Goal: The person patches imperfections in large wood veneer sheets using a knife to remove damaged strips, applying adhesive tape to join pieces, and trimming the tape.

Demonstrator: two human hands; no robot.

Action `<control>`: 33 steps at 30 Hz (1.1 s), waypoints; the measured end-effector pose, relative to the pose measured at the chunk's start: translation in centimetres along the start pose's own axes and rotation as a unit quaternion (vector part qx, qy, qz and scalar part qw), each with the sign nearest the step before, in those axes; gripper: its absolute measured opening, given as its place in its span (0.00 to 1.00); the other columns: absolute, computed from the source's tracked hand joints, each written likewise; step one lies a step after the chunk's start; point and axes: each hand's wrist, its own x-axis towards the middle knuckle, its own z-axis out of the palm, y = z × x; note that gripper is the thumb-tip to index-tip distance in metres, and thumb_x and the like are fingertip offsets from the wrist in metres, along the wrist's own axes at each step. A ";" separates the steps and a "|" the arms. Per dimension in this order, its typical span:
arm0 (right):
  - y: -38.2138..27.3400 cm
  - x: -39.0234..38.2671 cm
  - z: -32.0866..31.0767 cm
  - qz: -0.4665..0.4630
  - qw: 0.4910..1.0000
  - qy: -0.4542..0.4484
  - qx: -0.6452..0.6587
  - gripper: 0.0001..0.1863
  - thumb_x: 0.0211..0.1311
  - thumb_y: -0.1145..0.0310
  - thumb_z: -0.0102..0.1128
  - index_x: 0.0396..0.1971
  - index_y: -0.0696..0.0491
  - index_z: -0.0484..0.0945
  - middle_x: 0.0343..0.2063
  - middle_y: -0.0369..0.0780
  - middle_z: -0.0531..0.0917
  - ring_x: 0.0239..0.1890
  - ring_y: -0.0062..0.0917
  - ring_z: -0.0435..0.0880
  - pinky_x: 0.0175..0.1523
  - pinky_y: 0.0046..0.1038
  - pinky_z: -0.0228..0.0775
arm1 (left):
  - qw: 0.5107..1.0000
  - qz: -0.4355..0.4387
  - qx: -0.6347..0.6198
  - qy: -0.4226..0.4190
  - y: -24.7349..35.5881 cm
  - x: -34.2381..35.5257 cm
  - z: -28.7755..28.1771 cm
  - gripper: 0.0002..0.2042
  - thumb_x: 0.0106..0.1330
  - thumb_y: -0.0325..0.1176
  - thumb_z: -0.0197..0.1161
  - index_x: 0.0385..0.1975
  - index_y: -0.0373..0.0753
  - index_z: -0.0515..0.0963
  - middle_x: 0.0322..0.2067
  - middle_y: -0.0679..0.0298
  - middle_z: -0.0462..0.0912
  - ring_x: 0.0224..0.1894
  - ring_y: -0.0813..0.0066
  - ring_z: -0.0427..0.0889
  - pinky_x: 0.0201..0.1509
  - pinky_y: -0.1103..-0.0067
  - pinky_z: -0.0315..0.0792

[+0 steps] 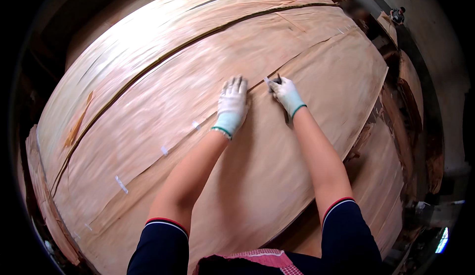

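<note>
Wide sheets of thin pale wood veneer (277, 161) lie spread before me, with a seam (292, 57) running diagonally between two of them. My left hand (232, 104), in a white knit glove with a green cuff, lies flat on the veneer at the seam, fingers stretched out. Just right of it, my right hand (288, 96), gloved alike, is closed round a small dark tool (277, 80) whose kind I cannot make out. A whitish strip of tape (267, 80) shows at its fingertips by the seam. Several short pieces of white tape (164, 150) cross the seam toward the lower left.
A long dark gap (163, 59) curves across the veneer farther off. A torn orange-brown sliver (79, 121) lies at the left. Along the right are stacked veneer sheets with ragged edges (410, 97). Another person (397, 15) is far off at the upper right, beside grey floor (440, 67).
</note>
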 end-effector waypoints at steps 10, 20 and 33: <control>-0.5 4.4 0.1 -0.013 0.922 0.009 -0.387 0.12 0.57 0.63 0.63 0.34 0.57 0.82 0.32 0.49 0.85 0.35 0.40 0.85 0.40 0.38 0.77 | 0.991 0.125 0.000 -0.051 1.1 4.4 4.1 0.19 0.65 0.27 0.46 0.56 0.40 0.71 0.59 0.56 0.72 0.65 0.60 0.67 0.71 0.67 0.57; -1.1 11.4 -7.8 0.128 0.976 0.018 -0.176 0.07 0.56 0.73 0.63 0.24 0.60 0.77 0.18 0.42 0.80 0.16 0.25 0.78 0.23 0.29 0.69 | 0.991 0.116 -0.063 -0.027 1.8 4.0 4.7 0.17 0.65 0.27 0.49 0.53 0.41 0.75 0.57 0.59 0.75 0.63 0.60 0.69 0.70 0.67 0.59; 4.9 -11.0 -15.2 0.050 0.991 0.123 0.034 0.07 0.65 0.65 0.58 0.34 0.53 0.74 0.23 0.33 0.77 0.21 0.14 0.72 0.25 0.18 0.64 | 0.997 0.054 -0.015 -0.051 3.4 4.3 3.5 0.16 0.63 0.28 0.52 0.51 0.43 0.75 0.58 0.58 0.72 0.65 0.57 0.66 0.69 0.65 0.58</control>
